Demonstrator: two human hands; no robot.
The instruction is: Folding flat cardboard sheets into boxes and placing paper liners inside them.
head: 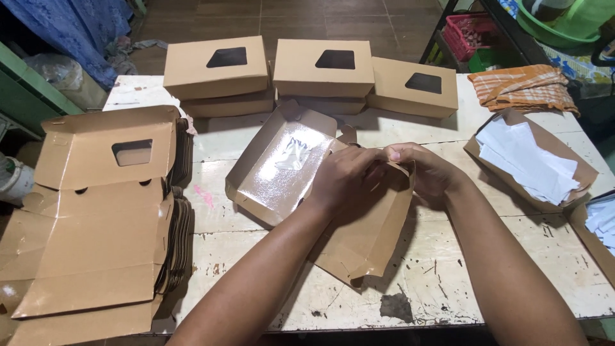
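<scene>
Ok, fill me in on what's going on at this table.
A person's left hand and right hand are folding a brown cardboard box with a shiny inner lining, pressing a corner together. A stack of flat unfolded boxes lies at the left. Three finished window boxes sit at the back. A box of white paper sheets is at the right.

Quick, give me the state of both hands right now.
Left hand: closed on the half-folded box, gripping its corner.
Right hand: closed on the same corner, pinching the flap.
</scene>
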